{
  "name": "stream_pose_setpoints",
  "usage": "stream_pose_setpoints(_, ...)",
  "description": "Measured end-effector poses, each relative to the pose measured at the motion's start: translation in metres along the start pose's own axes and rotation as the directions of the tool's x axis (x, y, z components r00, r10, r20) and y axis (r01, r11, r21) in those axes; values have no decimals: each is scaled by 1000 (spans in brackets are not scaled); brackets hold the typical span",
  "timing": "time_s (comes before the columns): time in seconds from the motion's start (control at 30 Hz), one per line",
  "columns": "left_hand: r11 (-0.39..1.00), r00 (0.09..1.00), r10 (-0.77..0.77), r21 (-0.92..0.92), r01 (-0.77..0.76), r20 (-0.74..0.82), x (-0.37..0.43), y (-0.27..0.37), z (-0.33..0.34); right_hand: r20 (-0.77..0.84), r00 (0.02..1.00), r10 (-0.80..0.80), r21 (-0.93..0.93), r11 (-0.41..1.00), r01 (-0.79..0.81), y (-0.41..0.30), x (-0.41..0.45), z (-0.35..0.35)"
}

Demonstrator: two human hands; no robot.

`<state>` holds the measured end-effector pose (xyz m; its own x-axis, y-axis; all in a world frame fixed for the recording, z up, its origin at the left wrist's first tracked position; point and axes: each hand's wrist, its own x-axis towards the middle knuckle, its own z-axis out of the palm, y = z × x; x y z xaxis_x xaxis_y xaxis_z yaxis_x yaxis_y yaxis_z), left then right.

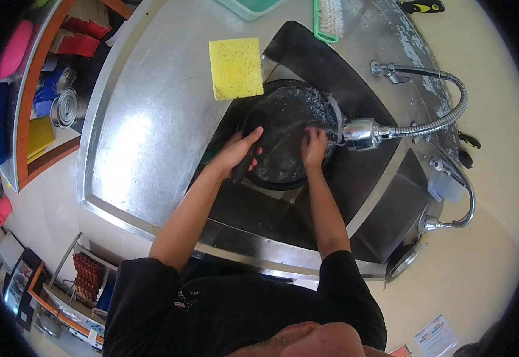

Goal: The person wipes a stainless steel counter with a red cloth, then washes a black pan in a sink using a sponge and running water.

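A round black frying pan (pixel 277 147) lies in the steel sink basin (pixel 357 187), with water running into it. My left hand (pixel 239 154) is closed around the pan's dark handle (pixel 240 169). Over the pan's right part is my right hand (pixel 314 145), its fingers bent down in the water and blurred; whether they hold anything cannot be told. The chrome spray head (pixel 362 134) of a flexible-hose faucet pours from just right of that hand. Above the pan, a yellow sponge (pixel 237 68) rests at the basin's edge.
A steel drainboard (pixel 143 116) extends to the left. At the top are a green-edged brush (pixel 328 20) and a teal plastic tub (pixel 252 6). A second faucet (pixel 467 196) stands by a smaller basin (pixel 391 214) at the right. Shelves with cans (pixel 65 108) stand at the far left.
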<state>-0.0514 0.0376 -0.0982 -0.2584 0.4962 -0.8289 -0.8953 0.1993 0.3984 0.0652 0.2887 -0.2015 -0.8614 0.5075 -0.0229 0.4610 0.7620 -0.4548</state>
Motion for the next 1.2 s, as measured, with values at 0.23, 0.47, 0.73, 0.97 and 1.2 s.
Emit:
stream_pose_setpoints(0.23, 998, 1000, -24, 57, 23, 7, 7, -8, 11, -599, 788, 143, 595, 737, 319, 11, 89, -92)
stream_pose_setpoints(0.47, 998, 972, -56, -9, 59, 230, -16, 10, 23, -517, 852, 89, 596, 751, 283, -48, 192, -165)
stream_pose_setpoints(0.73, 999, 976, 8, 31, -15, 218, -51, 42, 28, -551, 833, -51, 309, 914, 261, -59, 119, -95)
stream_pose_setpoints(0.97, 982, 970, 122, 116, -149, 208, -39, 23, 17, -108, 990, -94, -84, 993, 85, 42, -17, 47)
stream_pose_setpoints(1.2, 997, 994, 57, 53, -62, 90, -22, -7, -1, 474, 803, 361, 879, -135, -458, -107, -36, 45)
